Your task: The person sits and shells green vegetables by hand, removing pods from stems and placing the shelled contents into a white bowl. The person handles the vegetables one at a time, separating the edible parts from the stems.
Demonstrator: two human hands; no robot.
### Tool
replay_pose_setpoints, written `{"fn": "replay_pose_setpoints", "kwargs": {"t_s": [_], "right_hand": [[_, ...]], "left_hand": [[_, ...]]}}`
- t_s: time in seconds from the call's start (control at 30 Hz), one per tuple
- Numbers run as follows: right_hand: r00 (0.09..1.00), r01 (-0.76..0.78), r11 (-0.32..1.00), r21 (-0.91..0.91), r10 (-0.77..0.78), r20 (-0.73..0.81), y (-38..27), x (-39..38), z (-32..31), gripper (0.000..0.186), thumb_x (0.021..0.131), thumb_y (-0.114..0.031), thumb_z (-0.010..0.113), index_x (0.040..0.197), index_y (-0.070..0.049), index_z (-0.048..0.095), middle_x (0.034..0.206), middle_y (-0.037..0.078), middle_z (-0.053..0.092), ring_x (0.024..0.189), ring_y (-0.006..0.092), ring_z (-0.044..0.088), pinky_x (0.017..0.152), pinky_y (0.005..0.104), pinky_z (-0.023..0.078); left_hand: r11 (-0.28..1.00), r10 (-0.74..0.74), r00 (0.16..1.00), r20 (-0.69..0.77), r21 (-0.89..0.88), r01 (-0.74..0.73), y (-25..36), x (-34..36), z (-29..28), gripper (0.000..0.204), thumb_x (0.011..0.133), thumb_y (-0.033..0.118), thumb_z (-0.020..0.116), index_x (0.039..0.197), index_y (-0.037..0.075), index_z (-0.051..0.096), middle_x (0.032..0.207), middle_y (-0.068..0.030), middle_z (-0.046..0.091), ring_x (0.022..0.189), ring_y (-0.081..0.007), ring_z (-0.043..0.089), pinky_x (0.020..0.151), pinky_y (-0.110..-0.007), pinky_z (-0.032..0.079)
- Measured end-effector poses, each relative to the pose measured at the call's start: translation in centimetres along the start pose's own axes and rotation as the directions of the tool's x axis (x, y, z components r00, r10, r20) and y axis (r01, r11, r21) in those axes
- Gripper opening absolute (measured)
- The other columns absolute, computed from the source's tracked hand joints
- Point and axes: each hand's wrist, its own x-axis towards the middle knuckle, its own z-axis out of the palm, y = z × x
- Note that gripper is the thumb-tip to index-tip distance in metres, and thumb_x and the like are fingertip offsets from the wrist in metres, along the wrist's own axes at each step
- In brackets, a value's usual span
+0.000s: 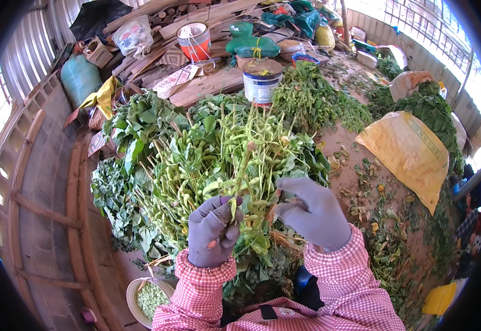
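My left hand [214, 230], in a grey glove worn through in places, is closed with the thumb pressed to the fingers. A yellow-green bean pod [233, 208] shows at its thumb, and an upright bean stalk [244, 165] runs down to the grip. To the right, my right hand [313, 212], also gloved, is raised with bent fingers and a gap between thumb and forefinger. Nothing shows in that gap. Both hands are over a big heap of cut bean plants [196, 151], full of green pods and leaves. My lower fingers are partly hidden.
A pale bucket [133, 309] of green beans stands at lower left. Beyond the heap are a lidded white-and-blue bucket [261, 88], an orange bucket [196, 49] and planks [210, 88]. A yellow sack [409, 151] lies right, among leaf scraps. A low block wall [47, 182] borders the left.
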Motion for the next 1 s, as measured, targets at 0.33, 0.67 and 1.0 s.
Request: {"fn": "replay_pose_setpoints", "kwargs": {"t_s": [0.33, 0.67, 1.0], "right_hand": [[0.998, -0.042, 0.997, -0.065, 0.046, 0.052, -0.1, 0.5, 0.4, 0.016, 0.082, -0.009, 0.066, 0.092, 0.003, 0.065, 0.074, 0.01, 0.06, 0.062, 0.0145, 0.055, 0.058, 0.0284, 0.045], [0.949, 0.297, 0.853, -0.429, -0.312, 0.036, -1.0, -0.6, 2.1, 0.018, 0.076, -0.008, 0.065, 0.093, -0.007, 0.059, 0.074, 0.011, 0.057, 0.067, 0.0285, 0.061, 0.054, 0.0361, 0.05], [0.898, 0.402, 0.845, -0.352, -0.44, -0.029, 1.3, -0.7, 5.5, 0.022, 0.079, -0.014, 0.065, 0.097, -0.007, 0.054, 0.078, 0.009, 0.052, 0.064, 0.0283, 0.059, 0.052, 0.0387, 0.046]], "left_hand": [[0.921, 0.207, 0.976, 0.066, -0.349, -0.171, -0.6, 0.6, -1.2, 0.034, 0.087, 0.015, 0.058, 0.112, -0.008, 0.055, 0.09, -0.0101, 0.063, 0.054, -0.0057, 0.05, 0.04, -0.013, 0.037], [0.936, 0.071, 0.994, -0.081, 0.35, -0.039, -0.6, -1.8, 2.5, 0.018, 0.087, 0.012, 0.061, 0.092, -0.005, 0.065, 0.062, -0.0005, 0.055, 0.042, -0.005, 0.04, 0.038, -0.02, 0.027], [0.947, 0.218, 0.951, 0.219, 0.19, -0.261, -1.8, 0.0, -0.1, 0.022, 0.093, 0.023, 0.053, 0.091, 0.001, 0.056, 0.063, 0.0075, 0.049, 0.043, 0.0018, 0.034, 0.039, -0.015, 0.021]]}}
